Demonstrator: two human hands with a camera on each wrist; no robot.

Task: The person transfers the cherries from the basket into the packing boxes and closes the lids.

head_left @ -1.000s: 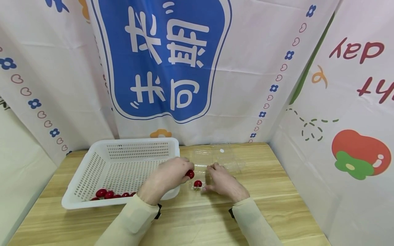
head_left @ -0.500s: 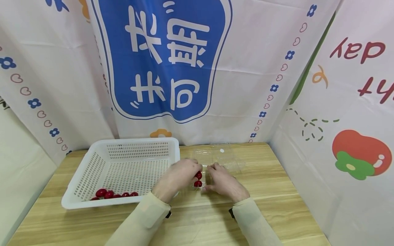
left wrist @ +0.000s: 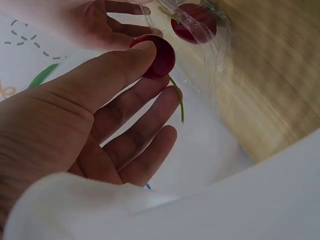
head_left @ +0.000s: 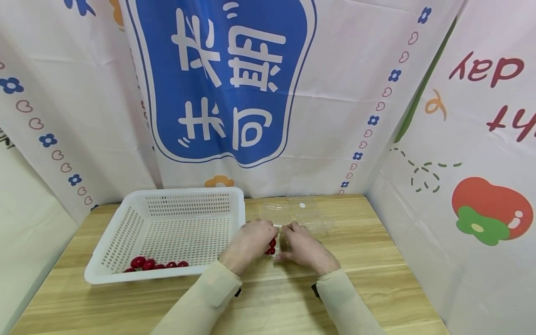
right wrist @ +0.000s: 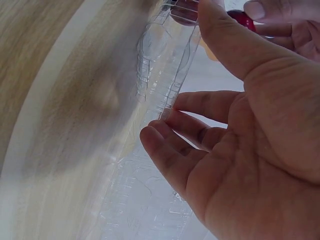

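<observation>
My left hand (head_left: 251, 242) pinches a dark red cherry (left wrist: 162, 57) between thumb and index finger, its green stem hanging free in the left wrist view. The other left fingers are spread. Another cherry (left wrist: 195, 22) with a stem lies inside a clear plastic clamshell box (right wrist: 162, 75). My right hand (head_left: 307, 249) holds that box by its side wall, thumb at one end and fingertips along the edge. In the head view the two cherries sit close together between my hands, partly covered by the left fingers. The box's open lid (head_left: 307, 209) stretches away behind the right hand.
A white perforated plastic basket (head_left: 167, 277) stands at the left with several cherries (head_left: 148, 264) along its near side. The wooden table (head_left: 276, 302) meets a printed cloth (head_left: 335, 116) at the back and a wall sheet (head_left: 418, 232) at the right.
My left hand has carried the cherry rightward from beside the basket's rim to over the clear box, close to the cherry inside. The right hand has stayed at the box.
</observation>
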